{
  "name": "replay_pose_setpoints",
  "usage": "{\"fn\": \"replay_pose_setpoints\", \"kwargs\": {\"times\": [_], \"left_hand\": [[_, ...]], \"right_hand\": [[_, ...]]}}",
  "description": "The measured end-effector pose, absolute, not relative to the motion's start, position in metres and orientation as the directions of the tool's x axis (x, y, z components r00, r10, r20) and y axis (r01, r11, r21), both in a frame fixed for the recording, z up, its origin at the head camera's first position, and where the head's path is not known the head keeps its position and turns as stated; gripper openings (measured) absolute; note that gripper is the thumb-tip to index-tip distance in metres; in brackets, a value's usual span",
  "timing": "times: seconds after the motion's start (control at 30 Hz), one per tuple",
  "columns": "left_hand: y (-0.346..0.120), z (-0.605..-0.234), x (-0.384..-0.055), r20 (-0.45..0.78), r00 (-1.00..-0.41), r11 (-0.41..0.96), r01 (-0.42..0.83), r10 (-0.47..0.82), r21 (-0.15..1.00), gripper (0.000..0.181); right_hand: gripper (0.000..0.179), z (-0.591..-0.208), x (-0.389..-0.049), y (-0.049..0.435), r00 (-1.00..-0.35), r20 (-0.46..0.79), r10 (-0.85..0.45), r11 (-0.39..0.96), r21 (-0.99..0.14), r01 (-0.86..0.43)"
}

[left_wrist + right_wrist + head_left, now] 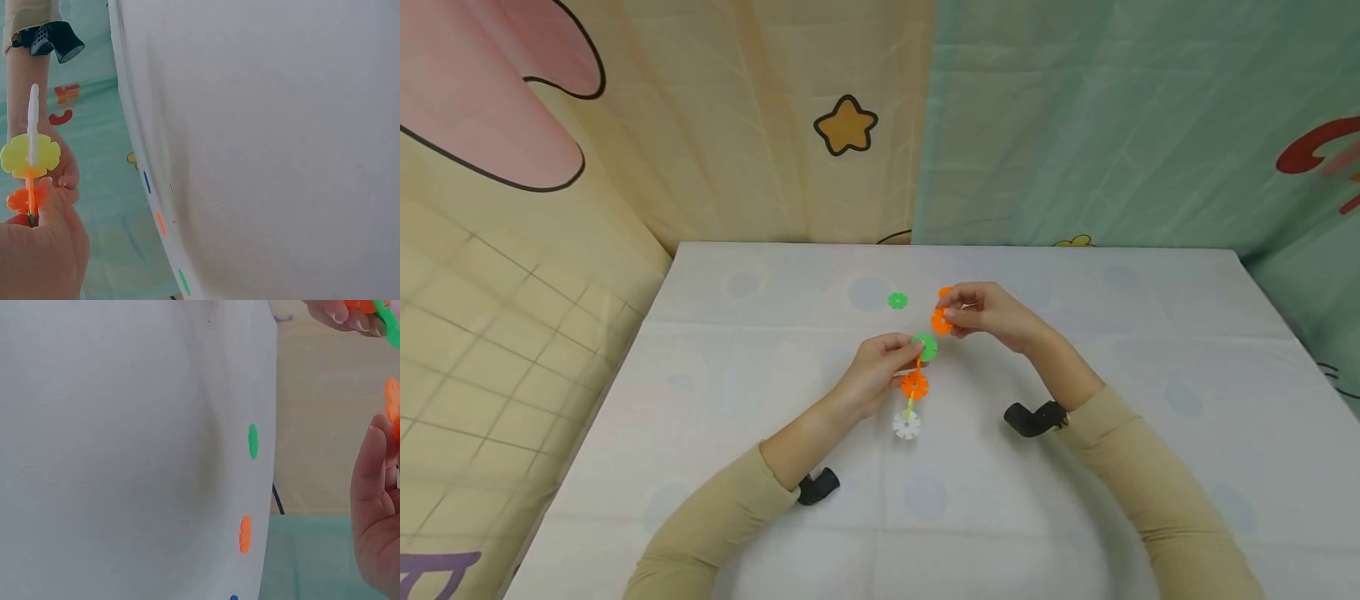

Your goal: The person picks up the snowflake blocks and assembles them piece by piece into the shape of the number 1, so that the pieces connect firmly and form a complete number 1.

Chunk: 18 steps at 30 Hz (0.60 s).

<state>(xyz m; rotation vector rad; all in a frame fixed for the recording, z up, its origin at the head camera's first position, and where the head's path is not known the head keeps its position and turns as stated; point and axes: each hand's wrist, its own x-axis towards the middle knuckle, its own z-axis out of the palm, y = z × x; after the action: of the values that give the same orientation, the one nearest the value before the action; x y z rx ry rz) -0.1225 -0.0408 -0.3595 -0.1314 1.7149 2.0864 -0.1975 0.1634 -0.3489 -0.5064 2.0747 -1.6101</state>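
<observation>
My left hand (880, 367) pinches a green notched interlocking disc (928, 348) at the top of a linked chain. Below the green disc hang an orange disc (914, 386), a yellow disc (19, 155) seen edge-on from the head, and a white disc (907, 426) at the free end. My right hand (988, 315) grips a separate orange disc (940, 322) between thumb and fingers, just above and right of the chain, apart from it. Fingers partly cover this piece, so I cannot tell whether it is one disc or two joined.
A loose green disc (898, 300) lies on the white table (775, 333) beyond the left hand. Another orange disc (245, 534) and a blue disc (234, 597) lie farther right; the right hand hides the blue one from the head view. Patterned curtains hang behind the table.
</observation>
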Motion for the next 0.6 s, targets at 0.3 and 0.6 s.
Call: {"fn": "replay_pose_setpoints", "kwargs": {"times": [0.3,0.6], "left_hand": [[-0.04,-0.361,-0.125,-0.349,-0.898,-0.131,-0.393,0.27,0.91,0.021],[-0.041,-0.36,-0.123,-0.351,-0.892,-0.143,-0.401,0.286,0.905,0.02]], "right_hand": [[0.016,-0.339,-0.19,0.159,-0.818,-0.113,-0.564,0.196,-0.981,0.0],[0.012,-0.337,-0.186,0.156,-0.806,-0.075,-0.588,0.182,-0.982,-0.041]]}}
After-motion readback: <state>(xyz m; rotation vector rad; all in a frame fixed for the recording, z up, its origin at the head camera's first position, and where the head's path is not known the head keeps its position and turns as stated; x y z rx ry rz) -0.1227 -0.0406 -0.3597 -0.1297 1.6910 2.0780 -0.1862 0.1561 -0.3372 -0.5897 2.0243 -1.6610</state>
